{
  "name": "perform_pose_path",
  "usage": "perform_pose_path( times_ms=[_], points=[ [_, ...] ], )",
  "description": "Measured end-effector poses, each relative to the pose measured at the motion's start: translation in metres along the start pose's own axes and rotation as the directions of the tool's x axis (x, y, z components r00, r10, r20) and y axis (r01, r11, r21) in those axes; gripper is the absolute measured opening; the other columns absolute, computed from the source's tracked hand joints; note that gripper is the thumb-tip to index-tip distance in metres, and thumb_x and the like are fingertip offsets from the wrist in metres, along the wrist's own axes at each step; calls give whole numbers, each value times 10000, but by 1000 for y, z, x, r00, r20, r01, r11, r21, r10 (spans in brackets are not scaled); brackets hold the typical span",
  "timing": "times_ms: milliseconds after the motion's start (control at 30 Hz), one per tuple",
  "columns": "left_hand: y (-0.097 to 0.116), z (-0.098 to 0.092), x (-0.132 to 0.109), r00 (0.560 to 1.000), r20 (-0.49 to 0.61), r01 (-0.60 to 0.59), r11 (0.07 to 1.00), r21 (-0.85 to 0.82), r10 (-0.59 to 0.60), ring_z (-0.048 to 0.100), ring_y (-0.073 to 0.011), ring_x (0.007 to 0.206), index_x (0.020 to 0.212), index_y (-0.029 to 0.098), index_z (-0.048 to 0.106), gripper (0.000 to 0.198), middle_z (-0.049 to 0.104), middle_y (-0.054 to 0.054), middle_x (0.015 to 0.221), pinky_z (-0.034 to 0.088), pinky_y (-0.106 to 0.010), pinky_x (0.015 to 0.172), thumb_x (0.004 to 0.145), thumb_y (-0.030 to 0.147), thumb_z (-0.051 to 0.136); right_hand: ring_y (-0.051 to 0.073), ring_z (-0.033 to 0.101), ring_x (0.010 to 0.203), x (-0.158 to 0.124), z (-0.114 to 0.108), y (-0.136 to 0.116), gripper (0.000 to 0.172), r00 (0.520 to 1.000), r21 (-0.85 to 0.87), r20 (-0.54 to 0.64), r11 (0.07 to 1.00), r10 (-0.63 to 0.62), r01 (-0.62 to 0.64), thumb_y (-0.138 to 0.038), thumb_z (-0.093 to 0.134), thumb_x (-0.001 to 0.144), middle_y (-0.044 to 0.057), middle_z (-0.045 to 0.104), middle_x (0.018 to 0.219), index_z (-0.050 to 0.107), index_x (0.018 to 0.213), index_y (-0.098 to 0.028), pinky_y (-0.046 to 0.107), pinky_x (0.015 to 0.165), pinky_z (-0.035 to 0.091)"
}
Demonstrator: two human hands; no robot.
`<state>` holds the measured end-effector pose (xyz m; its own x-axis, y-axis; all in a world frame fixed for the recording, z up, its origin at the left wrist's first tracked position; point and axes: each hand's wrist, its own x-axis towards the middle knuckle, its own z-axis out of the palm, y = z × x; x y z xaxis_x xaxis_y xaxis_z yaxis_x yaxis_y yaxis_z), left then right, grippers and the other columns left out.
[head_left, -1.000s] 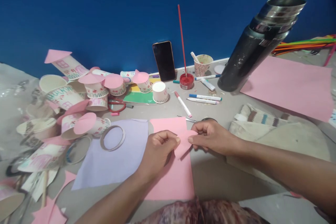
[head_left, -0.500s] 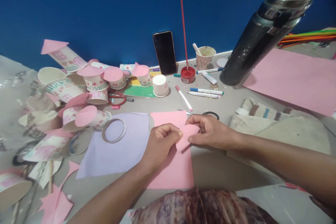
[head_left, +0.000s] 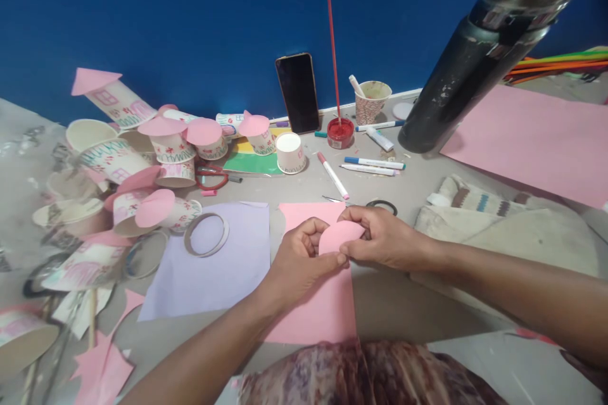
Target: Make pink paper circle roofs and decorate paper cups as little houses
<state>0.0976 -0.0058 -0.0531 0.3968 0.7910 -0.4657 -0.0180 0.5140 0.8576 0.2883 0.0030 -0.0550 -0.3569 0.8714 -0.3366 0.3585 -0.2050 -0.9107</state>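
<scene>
Both my hands pinch a small round pink paper piece (head_left: pixel 336 236), curled between them. My left hand (head_left: pixel 300 259) grips its left and lower edge with fingers closed. My right hand (head_left: pixel 384 237) holds its right side, fingers closed too. They hover over a pink paper sheet (head_left: pixel 323 304) lying on the table. A lilac sheet (head_left: pixel 213 266) lies just to the left, with a clear tape ring (head_left: pixel 206 234) on it. Scissors (head_left: pixel 375 204) peek out behind my right hand.
A heap of decorated paper cups with pink cone roofs (head_left: pixel 142 164) fills the left. At the back stand a phone (head_left: pixel 297 92), a red paint pot (head_left: pixel 340 132) with a stick, markers (head_left: pixel 373 164) and a dark flask (head_left: pixel 479 57). A folded cloth (head_left: pixel 498 228) and large pink sheet (head_left: pixel 532 139) lie right.
The pink piece went from a flat pointed flap to a rounded curl between my fingers. My hands drew closer together, and the view tilted down a little.
</scene>
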Motion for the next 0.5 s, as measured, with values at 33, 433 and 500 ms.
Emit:
perform_pose_path(
  times_ms=[33, 433, 500],
  points=[
    [0, 0, 0, 1000, -3, -2, 1000, 10, 2, 640, -110, 636, 821, 165, 573, 392, 681, 22, 678, 477, -217, 628, 640, 269, 906, 110, 491, 622, 0, -1, 0, 229, 1000, 9, 8, 1000, 9, -9, -276, 691, 667, -45, 585, 704, 637, 868, -182, 214, 532, 370],
    [0, 0, -2, 999, -33, 7, 994, 110, -4, 645, -119, 613, 793, 186, 537, 373, 690, 19, 681, 457, -217, 588, 640, 253, 870, 136, 549, 696, 2, -3, 1, 270, 996, 12, 82, 1000, 20, -21, -277, 692, 672, -14, 636, 777, 653, 920, -176, 226, 588, 420],
    [0, 1, -2, 1000, -19, 7, 995, 102, -6, 664, -129, 627, 797, 186, 535, 372, 704, 9, 692, 472, -224, 601, 642, 248, 867, 126, 531, 676, 1, -3, 2, 265, 997, 35, 82, 999, 10, -13, -270, 706, 668, -27, 614, 754, 631, 907, -183, 221, 567, 396]
  ],
)
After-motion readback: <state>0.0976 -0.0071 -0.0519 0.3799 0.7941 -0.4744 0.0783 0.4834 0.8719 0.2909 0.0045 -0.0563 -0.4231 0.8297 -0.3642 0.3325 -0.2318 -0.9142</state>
